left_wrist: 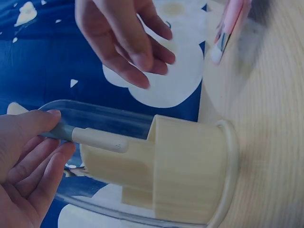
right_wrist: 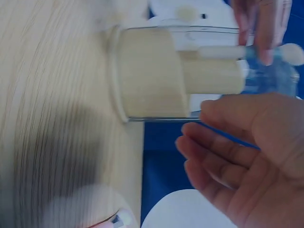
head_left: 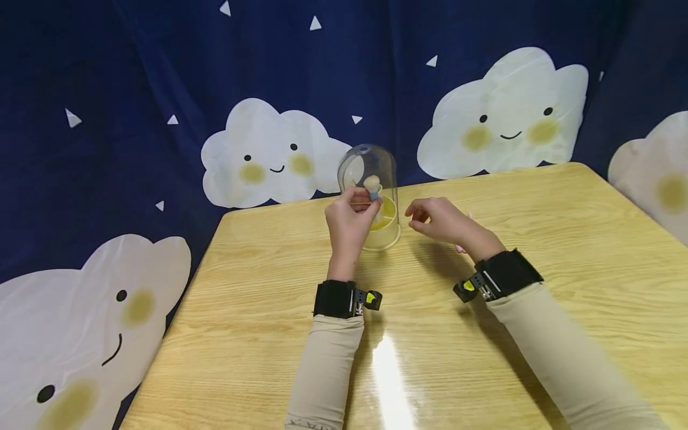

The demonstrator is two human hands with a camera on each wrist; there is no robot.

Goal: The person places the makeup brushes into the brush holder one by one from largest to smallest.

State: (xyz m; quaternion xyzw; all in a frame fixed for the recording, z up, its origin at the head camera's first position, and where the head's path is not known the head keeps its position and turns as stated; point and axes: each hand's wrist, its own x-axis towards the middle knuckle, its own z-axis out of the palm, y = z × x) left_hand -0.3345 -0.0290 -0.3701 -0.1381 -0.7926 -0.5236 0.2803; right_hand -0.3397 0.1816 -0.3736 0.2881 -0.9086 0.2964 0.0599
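Observation:
A makeup brush (head_left: 371,183) with pale bristles, a blue-grey ferrule and a cream handle stands nearly upright in my left hand (head_left: 348,224), whose thumb and fingers pinch it near the ferrule. Its handle end points down at the cream compartments of a brush holder (left_wrist: 190,166) with a clear domed cover. Whether that end is inside a compartment I cannot tell. To the right of the holder, my right hand (head_left: 441,220) hovers with loosely bent fingers, holding nothing. In the right wrist view its fingertips (right_wrist: 192,142) are close to the clear cover.
On the wooden table (head_left: 258,286), a pink-handled brush (left_wrist: 231,23) lies right of the holder, mostly behind my right forearm in the head view. A dark blue curtain (head_left: 161,48) with white clouds hangs behind the table.

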